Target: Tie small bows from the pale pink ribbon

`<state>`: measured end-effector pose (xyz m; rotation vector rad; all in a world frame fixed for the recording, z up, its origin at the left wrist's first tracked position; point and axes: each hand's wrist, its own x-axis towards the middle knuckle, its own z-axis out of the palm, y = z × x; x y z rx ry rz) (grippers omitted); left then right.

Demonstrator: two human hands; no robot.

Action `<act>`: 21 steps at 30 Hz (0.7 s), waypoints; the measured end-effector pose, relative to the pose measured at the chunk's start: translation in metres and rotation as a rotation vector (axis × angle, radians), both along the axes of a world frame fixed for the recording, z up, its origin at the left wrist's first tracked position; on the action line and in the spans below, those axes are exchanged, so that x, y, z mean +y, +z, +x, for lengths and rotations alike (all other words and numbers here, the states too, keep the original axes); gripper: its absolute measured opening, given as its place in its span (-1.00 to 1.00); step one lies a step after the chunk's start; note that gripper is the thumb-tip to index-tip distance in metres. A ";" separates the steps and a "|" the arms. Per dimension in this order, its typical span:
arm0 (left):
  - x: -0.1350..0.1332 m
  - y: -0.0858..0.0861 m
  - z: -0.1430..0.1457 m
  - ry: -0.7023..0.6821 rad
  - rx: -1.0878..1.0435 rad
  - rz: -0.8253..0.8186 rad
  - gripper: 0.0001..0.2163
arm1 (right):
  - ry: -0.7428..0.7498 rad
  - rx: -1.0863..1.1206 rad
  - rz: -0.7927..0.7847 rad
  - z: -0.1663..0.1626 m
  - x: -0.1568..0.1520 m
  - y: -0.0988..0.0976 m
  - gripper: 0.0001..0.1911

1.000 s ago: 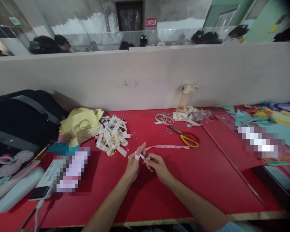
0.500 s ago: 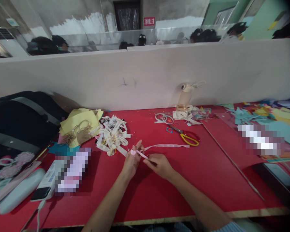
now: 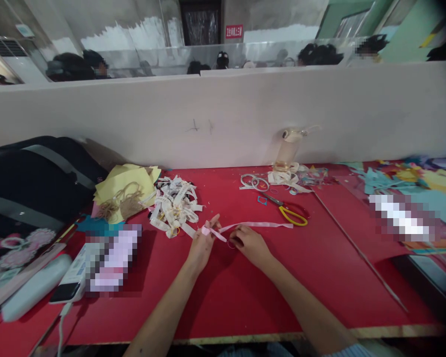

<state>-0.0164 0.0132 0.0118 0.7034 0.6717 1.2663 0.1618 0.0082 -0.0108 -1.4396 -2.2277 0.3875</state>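
Observation:
A pink ribbon (image 3: 217, 234) is wrapped at the fingers of my left hand (image 3: 201, 248), which is closed on it. One short end of the ribbon points toward my right hand (image 3: 250, 244), and its long tail (image 3: 271, 224) lies on the table to the right. The right fingers are pinched together, just apart from the short end. A small thin ring (image 3: 231, 244), perhaps an elastic, shows at their tips. Left of my hands lies a heap of white ribbon pieces (image 3: 176, 206). Scissors with yellow handles (image 3: 293, 216) rest beyond my right hand.
A red tabletop (image 3: 319, 282) runs up to a white partition (image 3: 152, 124). A bottle (image 3: 287, 151) stands at the back, near white rings (image 3: 254, 182). A thin rod (image 3: 360, 253) lies at right. Left are a dark bag (image 3: 33, 183), yellow sheets (image 3: 128, 186) and a power bank (image 3: 72, 277).
My right fingers have come off the short ribbon end and moved slightly right, with the thin ring at their tips. The left hand keeps the ribbon. The view has shifted a little.

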 end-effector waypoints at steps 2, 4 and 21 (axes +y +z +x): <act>0.000 0.001 0.000 -0.006 0.034 0.015 -0.66 | 0.014 -0.013 0.004 -0.001 -0.001 0.001 -0.92; 0.000 0.001 0.000 -0.009 0.070 0.014 -0.65 | 0.018 -0.028 0.010 -0.002 -0.002 0.003 -0.92; 0.003 0.001 -0.002 -0.046 -0.071 -0.080 -0.63 | -0.010 0.198 -0.003 -0.003 -0.001 0.014 -0.92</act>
